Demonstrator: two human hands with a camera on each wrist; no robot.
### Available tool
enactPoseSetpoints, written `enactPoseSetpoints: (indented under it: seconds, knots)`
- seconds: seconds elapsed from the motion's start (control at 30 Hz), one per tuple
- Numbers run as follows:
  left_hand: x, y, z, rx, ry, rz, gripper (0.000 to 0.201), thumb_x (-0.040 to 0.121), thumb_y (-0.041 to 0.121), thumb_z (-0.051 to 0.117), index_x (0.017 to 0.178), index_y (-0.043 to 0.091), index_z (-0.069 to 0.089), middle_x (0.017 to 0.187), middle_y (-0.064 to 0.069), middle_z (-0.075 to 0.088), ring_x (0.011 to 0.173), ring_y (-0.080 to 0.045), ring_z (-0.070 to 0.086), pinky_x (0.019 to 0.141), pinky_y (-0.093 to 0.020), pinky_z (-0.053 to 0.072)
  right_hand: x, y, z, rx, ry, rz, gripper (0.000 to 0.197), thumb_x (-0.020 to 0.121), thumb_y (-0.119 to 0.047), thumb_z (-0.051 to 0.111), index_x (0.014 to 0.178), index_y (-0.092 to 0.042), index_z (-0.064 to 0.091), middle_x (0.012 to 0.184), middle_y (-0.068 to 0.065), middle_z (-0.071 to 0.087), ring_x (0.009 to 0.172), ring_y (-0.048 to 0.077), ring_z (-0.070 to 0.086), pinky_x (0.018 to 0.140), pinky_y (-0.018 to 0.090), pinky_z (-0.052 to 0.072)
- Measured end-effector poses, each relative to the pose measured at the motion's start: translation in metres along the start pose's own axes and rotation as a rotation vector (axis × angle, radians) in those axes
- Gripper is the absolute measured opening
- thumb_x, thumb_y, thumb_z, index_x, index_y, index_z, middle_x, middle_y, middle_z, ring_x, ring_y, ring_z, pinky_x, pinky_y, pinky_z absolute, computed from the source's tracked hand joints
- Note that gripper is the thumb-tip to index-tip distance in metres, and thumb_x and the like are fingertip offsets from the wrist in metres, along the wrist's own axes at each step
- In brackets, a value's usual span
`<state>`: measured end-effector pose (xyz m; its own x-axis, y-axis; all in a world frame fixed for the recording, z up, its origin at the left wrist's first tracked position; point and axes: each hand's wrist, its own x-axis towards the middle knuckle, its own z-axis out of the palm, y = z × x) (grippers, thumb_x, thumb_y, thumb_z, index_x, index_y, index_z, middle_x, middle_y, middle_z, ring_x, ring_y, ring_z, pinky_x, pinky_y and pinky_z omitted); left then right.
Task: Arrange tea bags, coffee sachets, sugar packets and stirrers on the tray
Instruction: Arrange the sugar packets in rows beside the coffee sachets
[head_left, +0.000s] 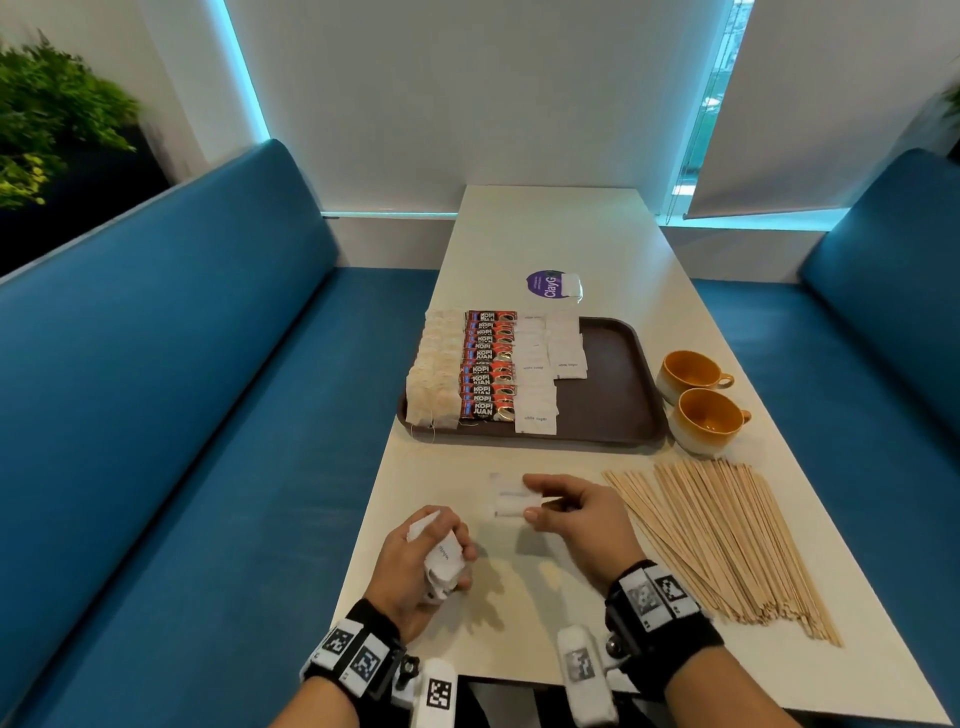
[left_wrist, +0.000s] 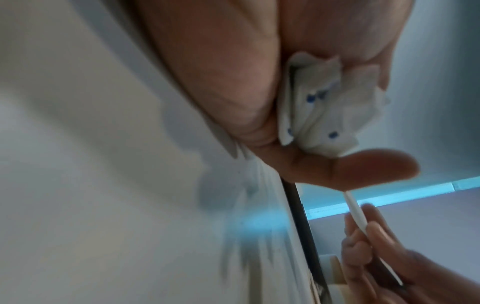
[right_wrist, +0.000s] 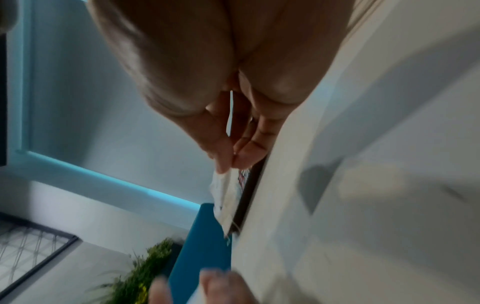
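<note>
We see the left hand (head_left: 415, 564) low over the near edge of the desk (head_left: 519, 613), its fingers (head_left: 462, 551) curled round a crumpled bunch of white sugar packets (head_left: 441, 564). From the left wrist the same bunch (left_wrist: 327, 107) sits wedged against the palm, blue print showing, with the thumb lying below it.

The right hand (head_left: 576, 514) hangs just right of the left, a little farther from us. Its thumb and forefinger pinch one packet (head_left: 511, 501), held flat above the desk; it is blurred in the head view. The right wrist view shows the two fingertips (right_wrist: 226, 162) pressed together on the packet's edge.

Farther off lies the brown tray (head_left: 613, 395). Its left half carries a column of tea bags (head_left: 434, 379), next a column of coffee sachets (head_left: 488, 364), then two columns of sugar packets, the second one shorter (head_left: 566, 348). The right half of the tray is bare.

The stirrers (head_left: 727, 540) lie in a loose fan on the desk, right of the right hand and apart from the tray. Two orange cups (head_left: 698, 400) stand just beside the tray's right rim. A purple sticker (head_left: 545, 285) lies beyond the tray.
</note>
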<state>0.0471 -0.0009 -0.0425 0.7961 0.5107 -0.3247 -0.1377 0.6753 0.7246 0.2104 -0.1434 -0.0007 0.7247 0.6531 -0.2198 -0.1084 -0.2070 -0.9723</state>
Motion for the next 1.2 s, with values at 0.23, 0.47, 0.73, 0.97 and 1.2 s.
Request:
enactPoseSetpoints:
  seconds: [0.23,0.47,0.73,0.97,1.2]
  knots:
    - [0.002,0.001,-0.007,0.024,-0.064,0.036,0.046,0.062,0.006,0.071,0.106,0.001,0.061,0.095,-0.025,0.057,0.089,-0.037,0.064,0.061,-0.041,0.056,0.104,-0.049,-0.061,0.04,0.261,-0.021,0.02,0.083,0.0,0.078,0.094,-0.017,0.079,0.097,0.002,0.078,0.093,0.021,0.074,0.088,0.034,0.06]
    - [-0.004,-0.002,0.004,0.199,0.007,0.084,0.047,0.074,-0.003,0.062,0.12,0.006,0.064,0.096,-0.033,0.067,0.095,-0.049,0.068,0.07,-0.051,0.06,0.214,-0.055,-0.097,-0.087,0.288,0.119,0.021,0.085,-0.001,0.078,0.086,-0.021,0.08,0.104,0.004,0.075,0.094,0.023,0.073,0.087,0.035,0.062]
    - [-0.005,-0.004,0.006,0.263,0.064,0.052,0.034,0.08,0.0,0.074,0.113,0.01,0.071,0.105,-0.036,0.068,0.101,-0.053,0.068,0.081,-0.061,0.059,0.265,-0.037,-0.094,-0.378,0.203,0.18,0.022,0.081,0.0,0.082,0.077,-0.021,0.079,0.097,0.007,0.077,0.087,0.023,0.074,0.084,0.034,0.062]
    - [-0.008,-0.005,0.012,0.341,0.139,0.093,0.031,0.081,-0.011,0.076,0.108,0.005,0.074,0.102,-0.023,0.073,0.09,-0.045,0.073,0.069,-0.055,0.062,0.269,-0.043,-0.087,-0.644,0.181,0.153,0.013,0.077,-0.019,0.089,0.082,-0.023,0.078,0.092,0.001,0.075,0.086,0.017,0.067,0.088,0.033,0.058]
    - [-0.011,0.002,0.027,0.324,0.194,0.029,0.017,0.085,-0.003,0.073,0.096,0.007,0.079,0.095,-0.028,0.072,0.075,-0.042,0.072,0.066,-0.045,0.061,0.183,-0.071,-0.062,-0.507,0.145,-0.024,0.006,0.087,-0.021,0.079,0.093,-0.023,0.077,0.09,0.001,0.073,0.078,0.014,0.066,0.073,0.027,0.056]
